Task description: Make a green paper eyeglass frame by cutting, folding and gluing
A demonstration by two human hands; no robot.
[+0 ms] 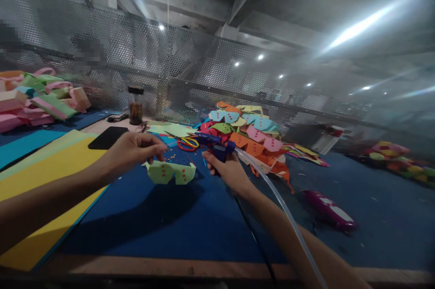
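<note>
My right hand (227, 169) is wrapped round the handle of a blue glue gun (219, 147), whose nozzle points left and a clear glue stick trails from its back. Left of it, my left hand (144, 146) hovers with thumb and fingertips pressed together; whatever they may hold is too small to make out. Just below those fingertips a light green paper glasses shape (170, 172) with red dots stands on the blue table (146, 230). Red and yellow scissors (187, 144) lie between the hands, near small coloured scraps.
Colourful paper glasses (253, 139) are heaped behind my right hand. A purple object (329, 209) lies at right. Yellow sheets (57, 180), a black phone (108, 137) and a jar (136, 105) are at left, with folded paper strips (41, 98) beyond. Perforated metal panels (190, 71) stand behind.
</note>
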